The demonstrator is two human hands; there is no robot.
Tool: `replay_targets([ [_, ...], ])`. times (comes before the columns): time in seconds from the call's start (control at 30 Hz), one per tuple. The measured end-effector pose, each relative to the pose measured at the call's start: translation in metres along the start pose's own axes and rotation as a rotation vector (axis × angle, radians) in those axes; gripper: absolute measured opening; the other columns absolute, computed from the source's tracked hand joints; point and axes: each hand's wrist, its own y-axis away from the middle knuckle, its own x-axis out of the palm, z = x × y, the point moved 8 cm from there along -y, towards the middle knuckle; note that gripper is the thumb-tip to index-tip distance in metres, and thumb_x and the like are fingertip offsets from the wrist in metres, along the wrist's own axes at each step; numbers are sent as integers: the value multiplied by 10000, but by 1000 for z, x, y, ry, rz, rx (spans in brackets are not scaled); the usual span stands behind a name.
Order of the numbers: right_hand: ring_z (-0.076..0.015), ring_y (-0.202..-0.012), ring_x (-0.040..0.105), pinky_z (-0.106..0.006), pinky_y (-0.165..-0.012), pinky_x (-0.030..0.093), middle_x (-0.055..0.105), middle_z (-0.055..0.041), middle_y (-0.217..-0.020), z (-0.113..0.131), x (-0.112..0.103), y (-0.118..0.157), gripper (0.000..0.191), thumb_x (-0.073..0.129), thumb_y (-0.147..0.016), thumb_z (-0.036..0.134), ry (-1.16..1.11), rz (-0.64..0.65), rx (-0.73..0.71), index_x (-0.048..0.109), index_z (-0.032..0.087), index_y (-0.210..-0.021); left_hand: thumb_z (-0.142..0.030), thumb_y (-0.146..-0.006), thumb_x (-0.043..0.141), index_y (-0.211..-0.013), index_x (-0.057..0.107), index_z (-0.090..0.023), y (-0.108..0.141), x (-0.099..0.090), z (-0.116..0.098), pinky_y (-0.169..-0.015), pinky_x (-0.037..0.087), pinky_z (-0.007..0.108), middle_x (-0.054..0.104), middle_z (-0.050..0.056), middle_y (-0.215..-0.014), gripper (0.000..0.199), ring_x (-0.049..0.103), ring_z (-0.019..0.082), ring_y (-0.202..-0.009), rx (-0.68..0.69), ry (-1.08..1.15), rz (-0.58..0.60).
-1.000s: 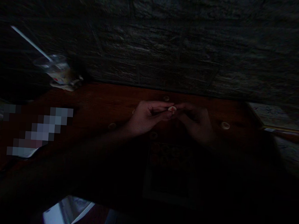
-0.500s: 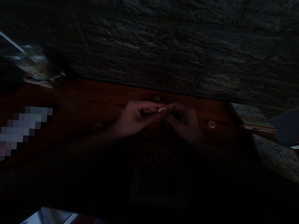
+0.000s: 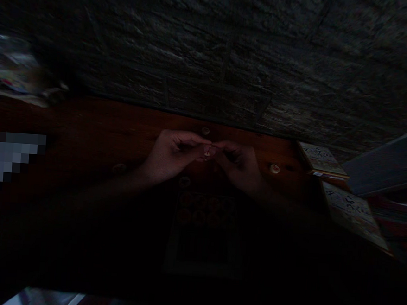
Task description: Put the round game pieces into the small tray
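Observation:
My left hand [image 3: 175, 155] and my right hand [image 3: 239, 166] meet above the dark wooden table, fingertips pinched together. Between them is a small pale round Chinese chess piece [image 3: 207, 153], mostly covered by the fingers; both hands appear to grip it. Below them, deep in shadow, lies a shallow box [image 3: 171, 257] with two rows of round pieces [image 3: 214, 204] in its upper part. Loose pieces lie around the hands: one behind [image 3: 205, 131], one with a red mark to the right [image 3: 274, 168], one in front [image 3: 184, 182] and one at the left forearm [image 3: 119, 167].
Two flat boxes with dark brush lettering, a rear one [image 3: 323, 160] and a nearer one [image 3: 354, 212], lie at the right. A clear plastic cup [image 3: 13, 60] stands at the far left. A rough stone wall [image 3: 203, 55] borders the table's back edge. The light is very dim.
The view has shifted, so most things sit further left. The fingers have turned the piece and cover more of it; both hands still meet at it.

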Motion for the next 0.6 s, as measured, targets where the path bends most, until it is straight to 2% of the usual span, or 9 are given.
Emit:
replay_targets([
  [0.13,-91,-519,566,-225,-471,436,710,15,-686,2,-1,0,382,859,-870,549,-29,-22,-1,797,181,-948,-411,-876,883,-1020,869,-188,0,1,2,-781,709,322,868,74,-979,266,839,219,-830,0,32,19],
  [0.23,-80,-509,553,-220,-464,443,720,14,-695,3,-2,-1,369,901,-831,517,-83,-38,0,781,175,-898,-405,-901,858,-1070,869,-204,0,2,1,-818,707,334,867,75,-1051,263,842,228,-879,33,-23,56],
  [0.4,-94,-505,610,-210,-435,474,769,-9,-735,-1,-3,-1,391,925,-792,524,-145,-54,39,765,174,-862,-256,-892,845,-1146,852,-182,1,7,-7,-927,676,313,854,97,-1139,264,839,236,-1005,154,-94,119],
  [0.6,-80,-455,585,-182,-386,438,735,18,-664,1,-3,-1,375,949,-769,498,-198,-48,46,765,176,-820,-220,-842,881,-1114,852,-188,2,9,-7,-898,682,306,862,93,-1094,275,844,228,-954,123,-60,105],
])
